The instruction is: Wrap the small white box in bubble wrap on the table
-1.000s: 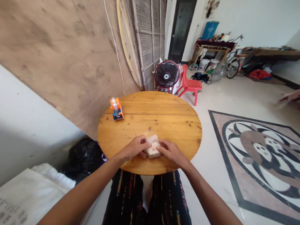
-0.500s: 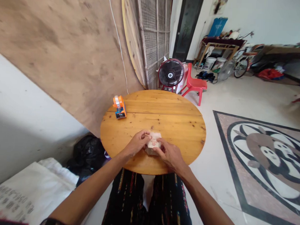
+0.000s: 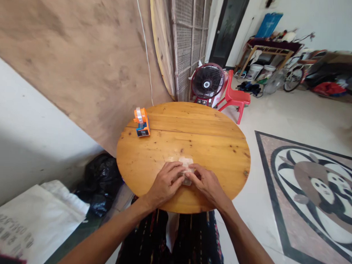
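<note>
A small pale box [image 3: 185,162] lies near the front of a round wooden table [image 3: 221,149]. Both my hands rest on it and hide most of it. My left hand [image 3: 166,182] covers its left side with fingers curled over the top. My right hand [image 3: 206,183] presses on its right side, fingers bent. Only the far end of the box shows between my fingertips. An orange and blue tape dispenser [image 3: 141,121] stands at the table's far left edge, well away from both hands.
A large plywood sheet [image 3: 66,47] leans on the wall at left. Behind the table stand a red fan [image 3: 207,83] and a red plastic chair [image 3: 235,98]. A black bag [image 3: 102,179] and a white sack [image 3: 25,215] lie on the floor left.
Both hands have closed further over the box, which now shows much less than a second ago. The camera has tilted, shifting the table slightly in view.
</note>
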